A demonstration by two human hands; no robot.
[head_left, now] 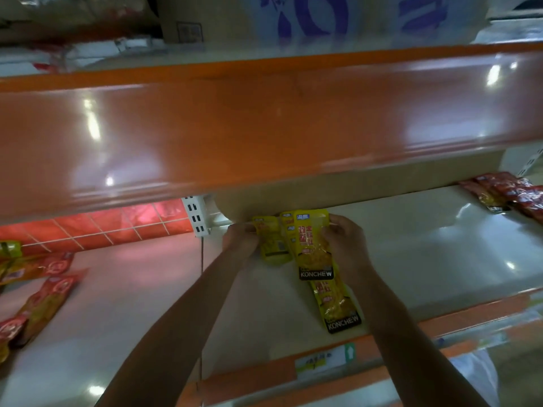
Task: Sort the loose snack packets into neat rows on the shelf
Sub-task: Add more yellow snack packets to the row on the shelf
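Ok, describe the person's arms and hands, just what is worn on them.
Nothing worn shows. The left hand and right hand are gloveless, with no ring visible. The left forearm and right forearm are bare to the frame's edge: no sleeve, watch or bracelet.

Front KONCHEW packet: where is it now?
Head view, right of centre: front KONCHEW packet lies on the shelf near its orange edge, top under the upper yellow packet the right hand grips.
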